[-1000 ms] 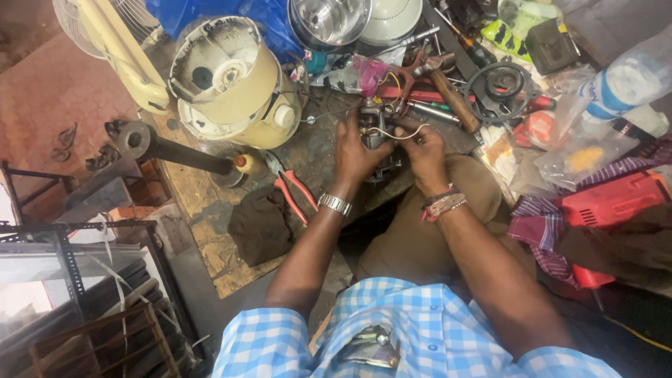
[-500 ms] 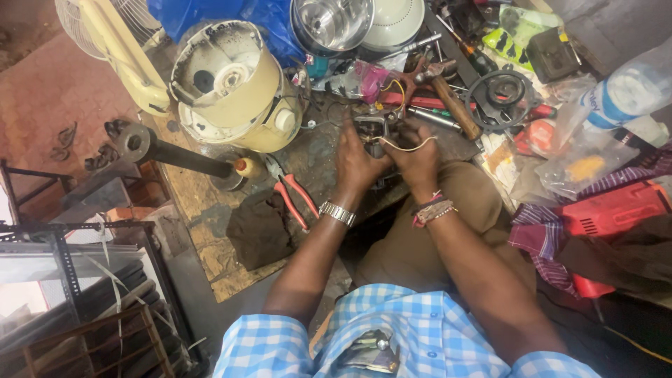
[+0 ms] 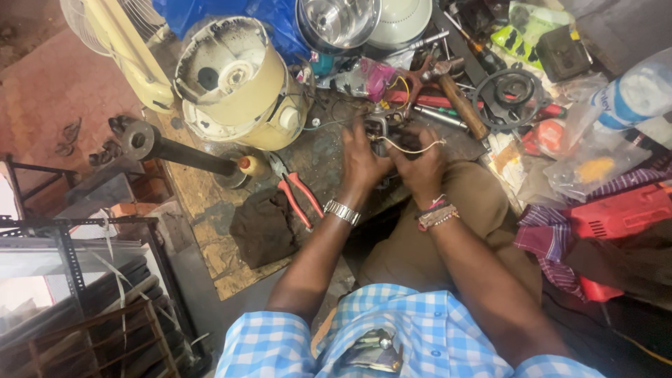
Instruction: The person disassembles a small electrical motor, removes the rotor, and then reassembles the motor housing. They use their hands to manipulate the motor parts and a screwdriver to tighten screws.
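A small metal motor part (image 3: 383,129) with a loose pale wire (image 3: 420,148) is gripped by the left hand (image 3: 364,159) and right hand (image 3: 420,168); it is best steadied over the bench (image 3: 210,203), the wire kept unstrained.

Blue-white checked sleeves (image 3: 269,346), steel wristwatch (image 3: 342,212), thread wristbands (image 3: 437,214).

Both forearms are stretched forward and drawn together. The left hand (image 3: 364,159) and right hand (image 3: 422,166) are curled, fingers bent, nearly touching.
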